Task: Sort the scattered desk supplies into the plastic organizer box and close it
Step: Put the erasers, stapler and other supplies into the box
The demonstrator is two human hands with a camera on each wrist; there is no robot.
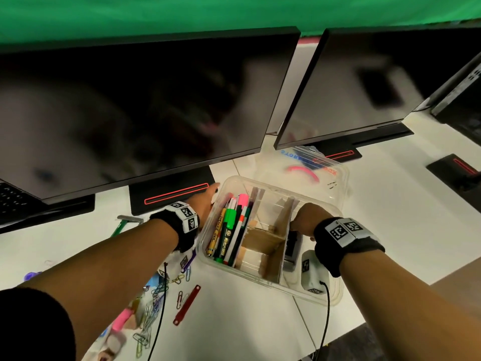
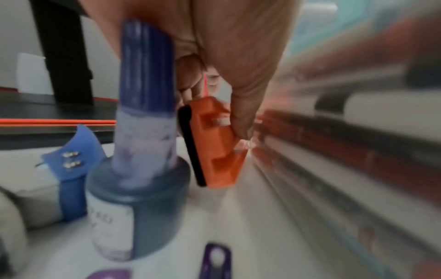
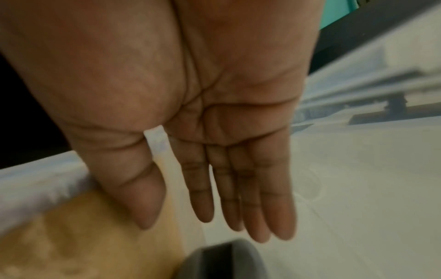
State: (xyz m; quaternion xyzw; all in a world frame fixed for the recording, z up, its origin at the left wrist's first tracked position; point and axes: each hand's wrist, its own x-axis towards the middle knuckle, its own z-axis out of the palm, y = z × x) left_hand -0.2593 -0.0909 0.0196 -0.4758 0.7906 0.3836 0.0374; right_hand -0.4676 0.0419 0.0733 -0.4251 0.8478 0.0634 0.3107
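Observation:
The clear plastic organizer box (image 1: pixel 256 278) sits open mid-desk, its lid (image 1: pixel 335 175) lying back behind it. Cardboard dividers (image 1: pixel 282 243) split it; several pens and markers (image 1: pixel 231 230) fill the left compartment. My left hand (image 1: pixel 208 201) is at the box's far left corner, and in the left wrist view this left hand (image 2: pixel 214 109) pinches a small orange piece with a black edge (image 2: pixel 214 149). A blue-capped bottle (image 2: pixel 143 169) stands just under the palm. My right hand (image 1: pixel 304 220) reaches into the right compartment with straight fingers (image 3: pixel 238 198), thumb against a divider (image 3: pixel 71 236), above a grey object (image 3: pixel 222 260).
Two dark monitors (image 1: pixel 143 105) on black stands (image 1: pixel 171 196) crowd the desk behind the box. Paper clips (image 1: pixel 145 332), a red binder strip (image 1: pixel 187 304), a pink highlighter (image 1: pixel 122 319) and a purple strip (image 2: pixel 216 260) lie at front left. The desk edge (image 1: pixel 390 316) runs at lower right.

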